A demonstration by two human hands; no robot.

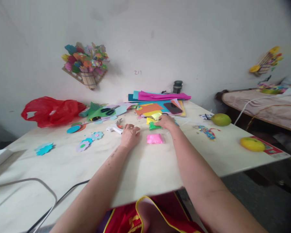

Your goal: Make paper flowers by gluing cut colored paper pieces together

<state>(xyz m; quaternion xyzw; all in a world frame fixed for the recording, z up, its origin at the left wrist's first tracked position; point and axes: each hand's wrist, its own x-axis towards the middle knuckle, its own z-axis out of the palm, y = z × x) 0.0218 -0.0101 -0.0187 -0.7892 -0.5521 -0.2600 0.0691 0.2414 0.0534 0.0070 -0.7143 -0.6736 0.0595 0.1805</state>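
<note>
My left hand (131,136) rests on the table, holding nothing, its fingers loosely apart. Beside its fingertips lies a white glue gun (115,128). My right hand (167,122) reaches over a group of small bags, its fingertips closed at the top of a green packet (154,126). A yellow packet (149,120) and a pale yellow one (156,116) lie against it. Nearer to me, between both hands, a clear bag with a bright pink filling (155,139) lies flat. What the bags contain is too small to make out.
Paper flowers (82,145) and paper discs (74,128) lie left, near scissors (108,111) and a red plastic bag (52,111). Behind are coloured sheets (149,109) and a phone (173,108). Two mangoes (221,119) sit right. Cables (38,179) cross the front left.
</note>
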